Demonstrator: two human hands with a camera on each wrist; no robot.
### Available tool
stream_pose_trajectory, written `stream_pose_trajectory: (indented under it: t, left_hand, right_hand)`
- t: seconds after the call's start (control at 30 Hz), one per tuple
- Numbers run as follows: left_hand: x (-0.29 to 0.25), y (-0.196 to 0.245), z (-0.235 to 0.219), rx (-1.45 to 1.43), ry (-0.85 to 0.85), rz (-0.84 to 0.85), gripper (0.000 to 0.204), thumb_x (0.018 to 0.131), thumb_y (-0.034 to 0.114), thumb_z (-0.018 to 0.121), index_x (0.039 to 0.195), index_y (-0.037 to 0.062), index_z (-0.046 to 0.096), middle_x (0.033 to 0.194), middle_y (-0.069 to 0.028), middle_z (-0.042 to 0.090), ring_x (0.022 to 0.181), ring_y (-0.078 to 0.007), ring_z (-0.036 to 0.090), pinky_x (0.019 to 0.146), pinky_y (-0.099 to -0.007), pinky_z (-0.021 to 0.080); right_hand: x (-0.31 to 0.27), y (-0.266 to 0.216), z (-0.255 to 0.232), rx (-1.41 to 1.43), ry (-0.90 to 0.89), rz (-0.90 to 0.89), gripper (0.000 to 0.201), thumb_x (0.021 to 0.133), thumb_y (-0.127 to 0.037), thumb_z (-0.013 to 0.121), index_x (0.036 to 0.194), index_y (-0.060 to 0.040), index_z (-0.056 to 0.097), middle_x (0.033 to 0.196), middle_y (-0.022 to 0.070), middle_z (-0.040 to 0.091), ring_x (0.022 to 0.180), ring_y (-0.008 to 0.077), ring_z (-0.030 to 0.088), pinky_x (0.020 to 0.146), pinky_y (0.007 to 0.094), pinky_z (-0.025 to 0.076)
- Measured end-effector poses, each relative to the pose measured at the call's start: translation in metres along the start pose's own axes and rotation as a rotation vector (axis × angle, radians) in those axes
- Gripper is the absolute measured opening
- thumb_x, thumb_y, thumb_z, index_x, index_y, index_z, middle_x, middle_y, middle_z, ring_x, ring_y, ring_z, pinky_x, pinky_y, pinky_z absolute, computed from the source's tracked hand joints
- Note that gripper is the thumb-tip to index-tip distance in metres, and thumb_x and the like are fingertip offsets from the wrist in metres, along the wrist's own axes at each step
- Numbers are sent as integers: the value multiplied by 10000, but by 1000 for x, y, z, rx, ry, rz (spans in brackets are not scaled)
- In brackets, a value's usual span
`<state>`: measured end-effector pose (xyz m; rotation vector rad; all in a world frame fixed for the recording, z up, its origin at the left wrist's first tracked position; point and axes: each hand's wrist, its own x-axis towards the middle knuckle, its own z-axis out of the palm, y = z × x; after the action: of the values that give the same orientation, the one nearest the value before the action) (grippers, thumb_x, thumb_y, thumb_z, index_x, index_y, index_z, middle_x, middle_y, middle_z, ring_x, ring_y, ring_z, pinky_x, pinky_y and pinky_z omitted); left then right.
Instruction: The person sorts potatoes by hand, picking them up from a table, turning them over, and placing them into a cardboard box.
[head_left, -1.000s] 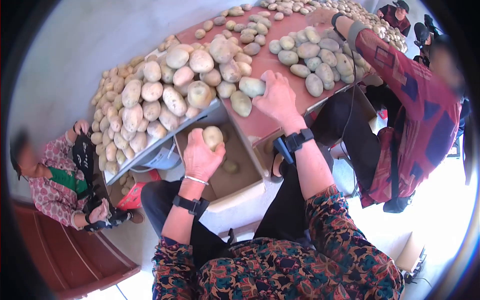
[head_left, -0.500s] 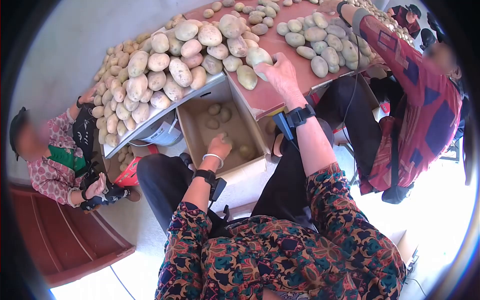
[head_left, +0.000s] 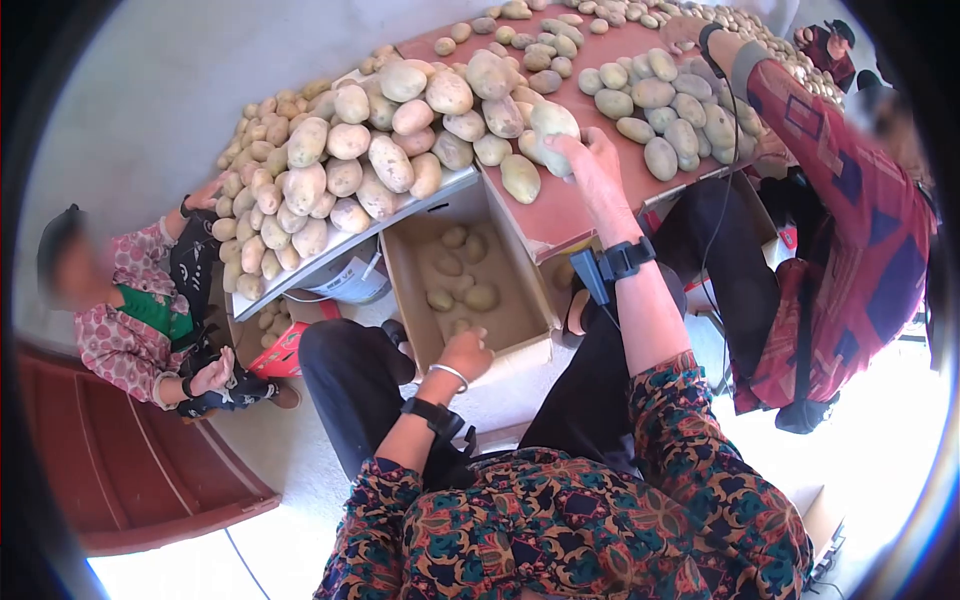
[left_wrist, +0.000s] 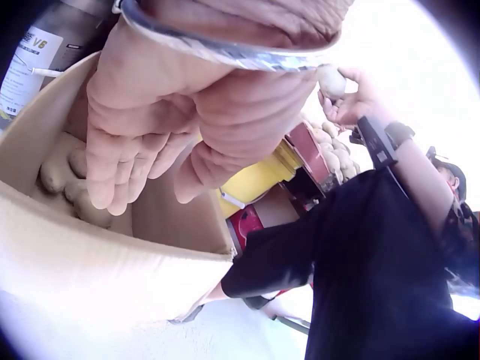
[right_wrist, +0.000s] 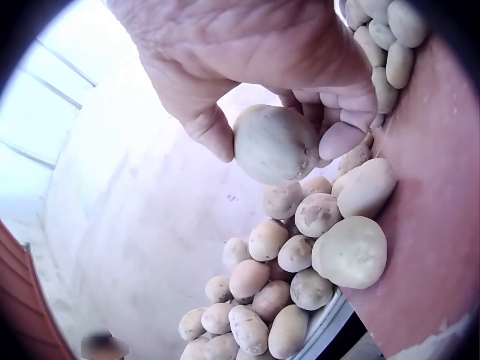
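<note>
My right hand pinches a pale greenish potato between thumb and fingers, over the red tabletop beside the big heap. My left hand is low at the near edge of an open cardboard box. In the left wrist view its fingers are extended and the thumb stands apart, with nothing between them. Several potatoes lie on the box's floor, just beyond that hand. Another potato rests on the red tabletop, just below the held one.
A large potato heap covers the grey-edged board on the left. A smaller greenish pile lies to the right, near another person's arm. A second person sits at the left. Under the board stands a white bucket.
My left hand has lowered the potato it held into the box and let go, then drawn back toward the near edge. My right hand has lifted a potato off the tabletop.
</note>
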<state>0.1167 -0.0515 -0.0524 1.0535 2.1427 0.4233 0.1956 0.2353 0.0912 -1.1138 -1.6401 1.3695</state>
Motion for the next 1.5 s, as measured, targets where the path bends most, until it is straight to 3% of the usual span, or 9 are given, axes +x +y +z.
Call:
stream_pose_trajectory:
  t: [0.07,0.23,0.33,0.53,0.9,1.13,1.27,1.33,1.5]
  left_hand:
    - [-6,0,15,-10,7,51,386,808,181,618,1145,-6,642,1038,-277,663,1028,-419,630,926,-440,492]
    - [-20,31,21,154,-260,91,540,818,200,651,1272,-72,546,1117,-296,642,1090,-433,603,966,-441,474]
    - [-32,49,27,66,-279,238,542,829,192,647,1289,-70,534,1164,-297,625,1126,-420,589,984,-438,460]
    - [-41,70,15,83,-307,273,528,848,170,649,1313,-46,526,1192,-288,616,1150,-411,576,1013,-437,440]
    - [-46,71,14,107,-376,278,543,848,173,658,1328,-34,508,1196,-278,625,1138,-412,589,984,-437,464]
    - [-46,62,7,120,-301,276,532,863,203,641,1324,-28,509,1184,-273,628,1140,-409,584,995,-445,452]
    - [-63,54,-37,116,-163,201,480,857,205,628,1271,-21,537,1154,-275,628,1118,-416,585,972,-462,456]
    - [-70,33,-58,89,187,289,456,841,192,637,1243,-4,550,1115,-251,643,1068,-412,605,926,-471,479]
    - [-90,-12,-105,25,763,242,332,801,111,681,1124,43,642,953,-151,687,896,-328,667,777,-424,539]
  right_hand:
    - [-3,-1,-2,-4,3,-7,612,675,-385,758,1083,52,626,1022,167,688,968,225,658,848,340,501]
    - [-12,-8,-4,276,-83,9,532,740,-420,719,1060,-12,601,944,87,657,848,164,627,723,300,493]
    - [-8,-6,-2,482,-178,58,448,791,-400,678,1060,-52,592,930,65,652,803,152,615,682,286,461]
    - [-13,-13,-5,895,-363,64,411,862,-391,642,1129,-83,584,930,46,650,779,160,619,658,284,437]
    - [-11,-9,-5,863,-320,82,404,869,-383,655,1134,-83,595,885,31,635,728,141,600,662,274,444]
    - [-9,-5,-5,895,-326,72,398,907,-409,623,1144,-92,591,868,71,657,726,157,618,659,271,477]
    - [-8,-5,4,819,-384,63,407,912,-423,607,1146,-89,596,831,69,659,691,155,616,632,256,473]
    - [-9,-8,12,791,-370,84,420,913,-431,603,1155,-87,595,852,62,658,699,151,614,627,256,464]
    - [-6,-3,28,776,-371,131,446,904,-434,609,1163,-72,580,909,49,641,735,151,607,631,272,466]
